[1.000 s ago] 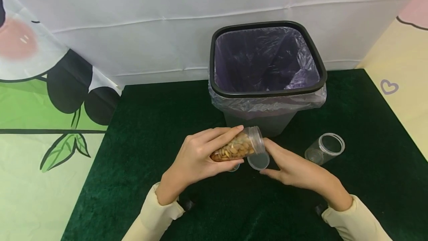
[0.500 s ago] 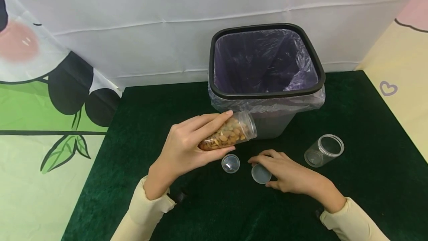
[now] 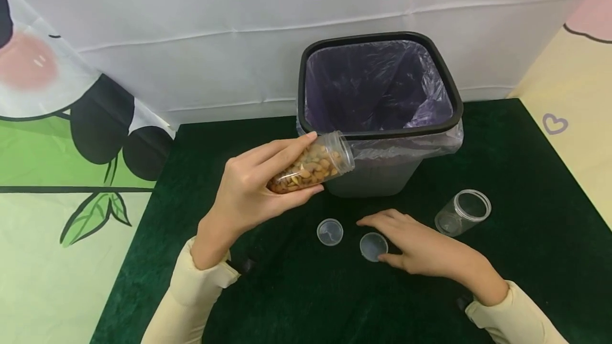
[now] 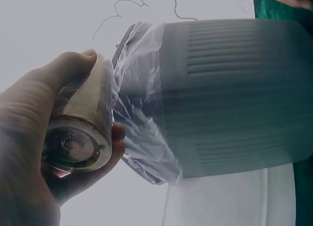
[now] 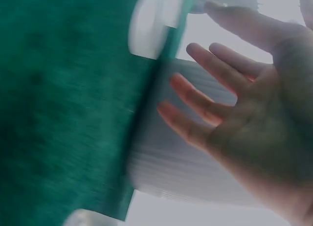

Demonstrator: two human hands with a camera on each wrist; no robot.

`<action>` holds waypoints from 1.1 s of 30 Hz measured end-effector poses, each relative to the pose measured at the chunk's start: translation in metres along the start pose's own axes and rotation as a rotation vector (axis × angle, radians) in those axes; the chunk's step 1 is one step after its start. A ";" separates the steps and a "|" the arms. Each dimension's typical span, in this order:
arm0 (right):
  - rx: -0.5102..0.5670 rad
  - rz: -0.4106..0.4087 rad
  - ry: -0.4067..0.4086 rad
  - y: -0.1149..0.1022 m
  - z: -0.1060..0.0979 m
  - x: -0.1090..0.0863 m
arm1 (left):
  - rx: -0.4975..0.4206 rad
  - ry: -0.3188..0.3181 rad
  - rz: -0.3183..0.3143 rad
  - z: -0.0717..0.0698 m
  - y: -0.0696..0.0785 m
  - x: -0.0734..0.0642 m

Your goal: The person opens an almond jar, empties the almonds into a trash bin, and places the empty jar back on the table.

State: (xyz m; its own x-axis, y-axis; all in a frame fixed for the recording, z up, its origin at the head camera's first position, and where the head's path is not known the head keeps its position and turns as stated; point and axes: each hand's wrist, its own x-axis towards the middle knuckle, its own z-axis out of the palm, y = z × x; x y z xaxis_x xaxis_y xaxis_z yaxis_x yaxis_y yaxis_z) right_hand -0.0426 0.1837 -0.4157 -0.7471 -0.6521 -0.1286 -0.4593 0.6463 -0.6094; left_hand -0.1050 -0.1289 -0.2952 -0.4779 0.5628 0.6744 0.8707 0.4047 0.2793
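In the head view my left hand [image 3: 255, 185] grips a clear plastic jar [image 3: 313, 163] part-filled with brown nuts. The jar lies tilted nearly on its side, its uncapped mouth pointing right, just in front of the bin's rim. The left wrist view shows the round base of the jar [image 4: 76, 145] with thumb and fingers wrapped about it. Beside a round clear lid [image 3: 373, 247] on the cloth, my right hand [image 3: 406, 243] hovers, thumb at the lid's edge. Its fingers are spread and hold nothing, as the right hand [image 5: 239, 108] shows in the right wrist view.
A grey trash bin [image 3: 368, 174] with a black rim and purple liner stands at the back. Another round clear lid [image 3: 330, 232] lies left of the first. An uncapped clear jar [image 3: 461, 214] stands at the right on the dark green cloth [image 3: 306, 301].
My left hand has carried the jar of nuts up and left toward the bin's front. The right hand has lowered the lid onto the cloth and let go of it.
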 end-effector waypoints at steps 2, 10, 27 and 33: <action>0.008 -0.030 0.023 -0.006 -0.010 -0.004 | 0.011 -0.004 0.010 -0.004 -0.001 0.003; -0.001 -0.126 0.161 -0.031 -0.053 -0.026 | 0.078 -0.032 0.042 -0.016 -0.004 0.014; -0.176 -0.060 0.549 -0.048 -0.132 -0.057 | 0.198 -0.032 0.089 -0.032 -0.018 0.040; -0.168 0.042 0.651 -0.041 -0.151 -0.061 | 0.214 -0.040 0.099 -0.031 -0.021 0.048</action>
State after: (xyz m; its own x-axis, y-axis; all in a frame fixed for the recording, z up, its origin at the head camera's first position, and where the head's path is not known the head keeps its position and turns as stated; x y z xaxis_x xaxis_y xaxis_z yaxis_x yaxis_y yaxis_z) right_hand -0.0502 0.2567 -0.2647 -0.8790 -0.2871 0.3808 -0.4527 0.7532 -0.4772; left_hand -0.1427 -0.1322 -0.2473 -0.3994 0.6338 0.6624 0.8712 0.4873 0.0590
